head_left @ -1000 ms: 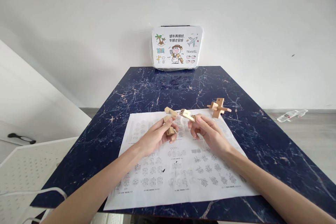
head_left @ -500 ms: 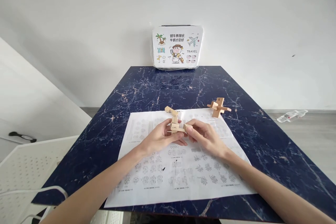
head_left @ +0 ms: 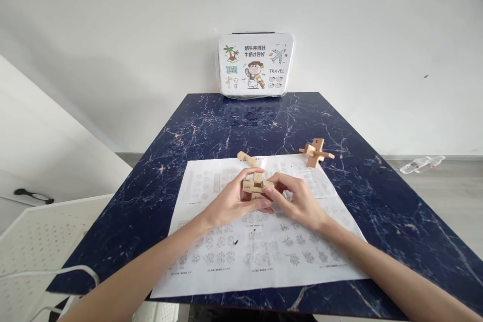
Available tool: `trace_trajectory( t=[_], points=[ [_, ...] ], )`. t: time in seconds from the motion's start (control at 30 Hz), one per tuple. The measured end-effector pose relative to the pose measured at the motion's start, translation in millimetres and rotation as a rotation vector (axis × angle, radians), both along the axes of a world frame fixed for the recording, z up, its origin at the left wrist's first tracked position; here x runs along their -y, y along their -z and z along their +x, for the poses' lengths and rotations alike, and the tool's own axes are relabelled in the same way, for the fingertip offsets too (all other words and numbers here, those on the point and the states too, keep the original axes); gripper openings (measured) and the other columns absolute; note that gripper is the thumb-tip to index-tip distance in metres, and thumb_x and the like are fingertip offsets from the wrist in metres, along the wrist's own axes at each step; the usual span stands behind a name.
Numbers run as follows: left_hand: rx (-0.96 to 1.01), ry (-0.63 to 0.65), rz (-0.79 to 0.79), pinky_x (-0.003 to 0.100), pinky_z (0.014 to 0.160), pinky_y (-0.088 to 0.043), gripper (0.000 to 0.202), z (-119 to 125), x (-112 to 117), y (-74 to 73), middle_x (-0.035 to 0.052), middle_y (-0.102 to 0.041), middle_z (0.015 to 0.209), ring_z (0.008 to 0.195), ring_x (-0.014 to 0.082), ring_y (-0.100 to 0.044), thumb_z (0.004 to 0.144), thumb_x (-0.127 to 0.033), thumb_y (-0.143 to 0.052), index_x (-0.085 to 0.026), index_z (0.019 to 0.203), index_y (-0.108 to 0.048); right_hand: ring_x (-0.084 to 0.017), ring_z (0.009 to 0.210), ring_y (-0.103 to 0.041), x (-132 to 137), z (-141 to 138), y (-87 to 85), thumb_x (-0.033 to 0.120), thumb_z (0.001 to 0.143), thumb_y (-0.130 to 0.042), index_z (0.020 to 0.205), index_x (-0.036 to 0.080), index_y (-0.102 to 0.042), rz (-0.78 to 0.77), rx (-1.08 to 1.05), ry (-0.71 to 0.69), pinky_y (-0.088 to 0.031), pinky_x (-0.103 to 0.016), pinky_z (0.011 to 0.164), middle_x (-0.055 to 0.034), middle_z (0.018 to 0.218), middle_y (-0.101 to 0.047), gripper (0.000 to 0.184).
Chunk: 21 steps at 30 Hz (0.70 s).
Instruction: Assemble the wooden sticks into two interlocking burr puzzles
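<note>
Two pale wooden blocks form a cross held up between the left hand point(head_left: 230, 198) and the right hand point(head_left: 302, 198). The crosswise block point(head_left: 248, 187) lies roughly level and bears a dark "3" near its left end. The other block point(head_left: 258, 177) runs across it, away from the person, with a small dark gap showing where they meet. Fingers partly hide the ends; how the notches fit cannot be seen.

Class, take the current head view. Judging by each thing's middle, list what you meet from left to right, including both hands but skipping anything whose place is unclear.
Black object → left hand → held wooden blocks → right hand → crossed wooden pieces → clear plastic item.
</note>
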<state>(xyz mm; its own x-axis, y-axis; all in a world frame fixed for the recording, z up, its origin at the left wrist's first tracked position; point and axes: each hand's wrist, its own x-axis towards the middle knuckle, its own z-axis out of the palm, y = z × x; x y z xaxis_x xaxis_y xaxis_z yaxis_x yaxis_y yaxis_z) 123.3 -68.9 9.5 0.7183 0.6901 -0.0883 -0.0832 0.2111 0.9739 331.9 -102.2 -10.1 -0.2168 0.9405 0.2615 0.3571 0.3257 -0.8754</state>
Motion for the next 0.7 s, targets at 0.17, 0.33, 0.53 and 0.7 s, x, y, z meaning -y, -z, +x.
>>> trace_trajectory(
  t=[0.17,0.33,0.53,0.7],
  points=[
    [-0.010,-0.017,0.070,0.050,0.092,-0.064,0.062,1.9,3.9,2.3,0.0078,-0.075,0.110,0.093,0.0274,-0.081,0.091,-0.027,-0.084,-0.023,0.137,-0.043,-0.019,0.066,-0.055,-0.1,0.5,-1.2,0.055,0.105,-0.056,0.088,0.022,-0.066,-0.018,-0.002,0.034,-0.043,-0.036,0.062,-0.0042,0.076,-0.067,0.038],
    [-0.002,-0.004,0.089,0.042,0.079,-0.067,0.054,3.2,3.2,2.2,0.0093,-0.073,0.113,0.087,0.0264,-0.082,0.096,-0.033,-0.077,-0.023,0.136,-0.043,-0.018,0.065,-0.055,-0.4,2.1,-4.4,0.056,0.105,-0.055,0.088,0.022,-0.065,-0.035,-0.044,0.012,-0.043,-0.035,0.062,-0.0029,0.075,-0.065,0.040],
    [-0.020,0.029,0.119,0.034,0.073,-0.065,0.045,2.4,0.3,-1.8,0.0154,-0.074,0.126,0.092,0.0257,-0.082,0.100,-0.036,-0.072,-0.019,0.138,-0.054,-0.017,0.063,-0.052,0.4,3.3,-6.7,0.056,0.105,-0.055,0.089,0.022,-0.064,-0.007,-0.045,0.006,-0.038,-0.034,0.058,-0.0016,0.073,-0.062,0.038],
    [-0.012,0.053,0.105,0.030,0.071,-0.064,0.046,1.1,-2.5,-2.3,0.0169,-0.074,0.130,0.095,0.0258,-0.082,0.098,-0.037,-0.075,-0.018,0.138,-0.062,-0.017,0.064,-0.051,0.5,3.2,-7.3,0.056,0.105,-0.055,0.087,0.023,-0.062,-0.030,-0.088,-0.020,-0.037,-0.033,0.059,-0.0016,0.074,-0.061,0.039]
  ],
)
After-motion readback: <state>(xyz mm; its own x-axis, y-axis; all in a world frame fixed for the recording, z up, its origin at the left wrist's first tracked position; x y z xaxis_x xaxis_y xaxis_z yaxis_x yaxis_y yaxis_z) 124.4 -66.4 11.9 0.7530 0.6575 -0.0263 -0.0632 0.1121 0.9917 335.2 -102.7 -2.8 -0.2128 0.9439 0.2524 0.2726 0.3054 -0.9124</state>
